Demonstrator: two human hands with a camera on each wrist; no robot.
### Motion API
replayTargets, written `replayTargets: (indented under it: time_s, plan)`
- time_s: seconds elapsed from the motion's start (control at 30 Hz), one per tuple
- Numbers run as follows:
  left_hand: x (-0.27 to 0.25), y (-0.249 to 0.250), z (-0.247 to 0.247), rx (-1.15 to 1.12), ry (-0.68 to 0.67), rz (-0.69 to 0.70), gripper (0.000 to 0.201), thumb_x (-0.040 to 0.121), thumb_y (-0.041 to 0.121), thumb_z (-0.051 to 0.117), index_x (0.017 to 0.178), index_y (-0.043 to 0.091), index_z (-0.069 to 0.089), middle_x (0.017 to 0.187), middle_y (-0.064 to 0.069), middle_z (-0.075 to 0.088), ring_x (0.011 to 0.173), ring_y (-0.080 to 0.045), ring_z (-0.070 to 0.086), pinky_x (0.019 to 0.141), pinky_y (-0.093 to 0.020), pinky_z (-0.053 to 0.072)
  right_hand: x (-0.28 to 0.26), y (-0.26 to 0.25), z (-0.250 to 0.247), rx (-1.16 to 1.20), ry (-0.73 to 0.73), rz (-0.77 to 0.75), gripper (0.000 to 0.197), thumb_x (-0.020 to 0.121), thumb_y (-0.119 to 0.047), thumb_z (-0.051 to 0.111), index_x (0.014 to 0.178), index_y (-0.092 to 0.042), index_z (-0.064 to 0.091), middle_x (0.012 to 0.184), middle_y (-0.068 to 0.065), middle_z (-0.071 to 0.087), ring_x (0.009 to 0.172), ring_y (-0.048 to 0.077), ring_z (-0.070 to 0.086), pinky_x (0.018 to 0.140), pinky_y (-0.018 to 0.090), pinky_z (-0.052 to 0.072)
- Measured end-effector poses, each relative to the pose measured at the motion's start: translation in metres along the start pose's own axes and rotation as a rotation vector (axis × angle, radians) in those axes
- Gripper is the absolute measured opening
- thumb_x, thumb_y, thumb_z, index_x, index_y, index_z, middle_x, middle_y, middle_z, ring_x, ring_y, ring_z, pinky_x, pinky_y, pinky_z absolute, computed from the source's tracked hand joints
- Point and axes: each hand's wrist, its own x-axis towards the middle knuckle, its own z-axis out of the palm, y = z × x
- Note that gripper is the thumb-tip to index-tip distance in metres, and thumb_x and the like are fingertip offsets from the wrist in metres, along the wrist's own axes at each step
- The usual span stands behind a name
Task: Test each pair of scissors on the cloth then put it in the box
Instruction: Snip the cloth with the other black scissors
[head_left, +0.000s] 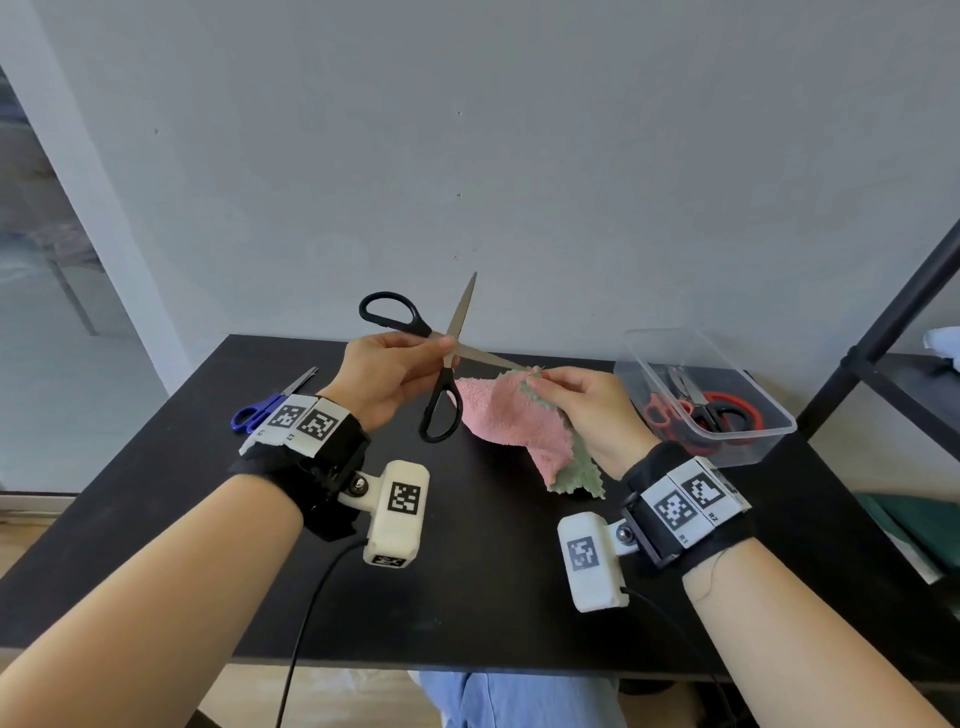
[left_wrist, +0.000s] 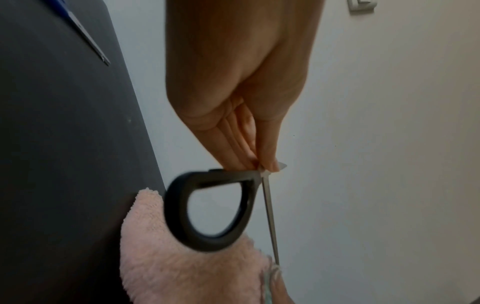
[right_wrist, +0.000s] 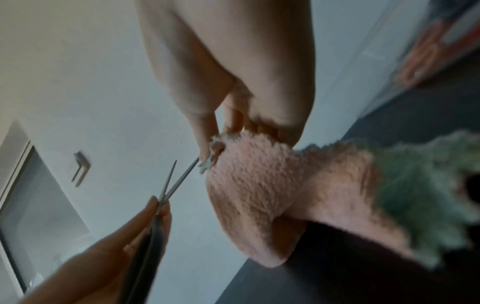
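Black-handled scissors (head_left: 441, 395) hang above the table with their blades spread wide. My left hand (head_left: 395, 374) pinches them at the pivot (left_wrist: 262, 170) between thumb and fingertips. One blade (head_left: 488, 357) reaches right to the pink and green cloth (head_left: 519, 421), the other blade points up. My right hand (head_left: 582, 405) pinches the cloth's top corner (right_wrist: 215, 152) and lifts it, while its lower part lies on the table. The clear plastic box (head_left: 727, 358) at the right holds red-handled scissors (head_left: 727, 410). Blue-handled scissors (head_left: 260, 410) lie at the left.
The black table (head_left: 467, 571) stands against a grey wall. A black shelf frame (head_left: 883, 332) rises to the right of the box, with green material (head_left: 914, 519) below it. Cables run from both wrist cameras over the table's front edge.
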Motion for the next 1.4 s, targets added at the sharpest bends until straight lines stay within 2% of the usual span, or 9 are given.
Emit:
replayTargets:
  time_s: [0.13, 0.23, 0.53, 0.67, 0.8, 0.93, 1.1, 1.3, 1.4]
  plan:
    - [-0.001, -0.001, 0.003, -0.096, 0.019, -0.025, 0.017, 0.081, 0.002, 0.069, 0.095, -0.004, 0.062, 0.087, -0.014, 0.071, 0.073, -0.017, 0.072, 0.063, -0.023, 0.056, 0.000, -0.005, 0.013, 0.346, -0.053, 0.148, 0.019, 0.085, -0.011, 0.068, 0.102, -0.003, 0.070, 0.104, 0.016, 0.071, 0.100, 0.025, 0.066, 0.090, 0.036, 0.052]
    - [-0.001, -0.003, 0.001, -0.186, 0.022, -0.049, 0.025, 0.083, 0.002, 0.067, 0.107, -0.005, 0.060, 0.086, -0.012, 0.072, 0.073, -0.017, 0.073, 0.061, -0.022, 0.056, 0.000, -0.010, 0.019, 0.508, -0.108, 0.205, 0.025, 0.087, -0.011, 0.065, 0.110, 0.000, 0.066, 0.102, 0.014, 0.070, 0.093, 0.022, 0.068, 0.083, 0.033, 0.055]
    - [0.002, 0.001, -0.008, -0.281, 0.012, -0.043, 0.011, 0.087, 0.000, 0.062, 0.097, -0.004, 0.064, 0.084, -0.008, 0.073, 0.075, -0.017, 0.073, 0.065, -0.024, 0.058, -0.005, -0.011, 0.024, 0.627, -0.109, 0.273, 0.019, 0.089, -0.007, 0.061, 0.107, -0.002, 0.066, 0.092, 0.012, 0.071, 0.076, 0.016, 0.071, 0.066, 0.027, 0.057]
    - [0.000, -0.003, 0.000, -0.214, -0.049, -0.053, 0.007, 0.086, -0.002, 0.062, 0.090, -0.001, 0.067, 0.084, -0.008, 0.074, 0.077, -0.018, 0.073, 0.065, -0.024, 0.057, -0.010, -0.021, 0.033, 0.676, -0.156, 0.276, 0.026, 0.090, -0.007, 0.060, 0.113, 0.004, 0.063, 0.105, 0.019, 0.069, 0.082, 0.021, 0.068, 0.074, 0.028, 0.059]
    - [-0.001, -0.006, 0.007, -0.213, -0.081, -0.068, 0.007, 0.085, -0.002, 0.062, 0.089, 0.002, 0.067, 0.084, -0.006, 0.073, 0.075, -0.014, 0.073, 0.063, -0.023, 0.056, -0.012, -0.031, 0.039, 0.791, -0.170, 0.268, 0.031, 0.092, -0.005, 0.057, 0.119, 0.010, 0.057, 0.098, 0.020, 0.067, 0.072, 0.019, 0.070, 0.057, 0.026, 0.056]
    - [-0.002, -0.006, 0.009, -0.253, -0.071, -0.071, 0.007, 0.087, 0.000, 0.061, 0.087, 0.004, 0.067, 0.080, -0.004, 0.074, 0.073, -0.012, 0.072, 0.063, -0.022, 0.056, -0.012, -0.034, 0.045, 0.756, -0.135, 0.245, 0.030, 0.089, -0.006, 0.062, 0.114, 0.011, 0.059, 0.097, 0.020, 0.068, 0.075, 0.021, 0.070, 0.060, 0.030, 0.058]
    - [-0.004, -0.005, 0.009, -0.276, -0.084, -0.062, 0.017, 0.087, -0.001, 0.059, 0.077, 0.006, 0.071, 0.080, -0.005, 0.074, 0.073, -0.012, 0.072, 0.064, -0.022, 0.057, -0.010, -0.033, 0.051, 0.718, -0.113, 0.223, 0.036, 0.087, -0.005, 0.065, 0.117, 0.013, 0.057, 0.106, 0.024, 0.066, 0.095, 0.035, 0.063, 0.081, 0.043, 0.057]
    - [-0.003, -0.008, 0.007, -0.205, -0.096, -0.053, 0.007, 0.086, 0.002, 0.062, 0.086, 0.006, 0.068, 0.081, -0.003, 0.075, 0.076, -0.011, 0.072, 0.065, -0.022, 0.057, -0.009, -0.029, 0.055, 0.627, -0.130, 0.203, 0.029, 0.086, -0.008, 0.066, 0.111, 0.006, 0.065, 0.093, 0.013, 0.070, 0.084, 0.026, 0.065, 0.077, 0.030, 0.059]
    - [-0.002, -0.011, 0.006, -0.176, -0.113, -0.053, 0.006, 0.085, 0.003, 0.063, 0.087, 0.005, 0.069, 0.084, -0.004, 0.075, 0.078, -0.012, 0.072, 0.066, -0.022, 0.056, -0.008, -0.026, 0.058, 0.586, -0.117, 0.184, 0.028, 0.085, -0.007, 0.068, 0.110, 0.004, 0.067, 0.091, 0.010, 0.072, 0.077, 0.020, 0.066, 0.079, 0.030, 0.058]
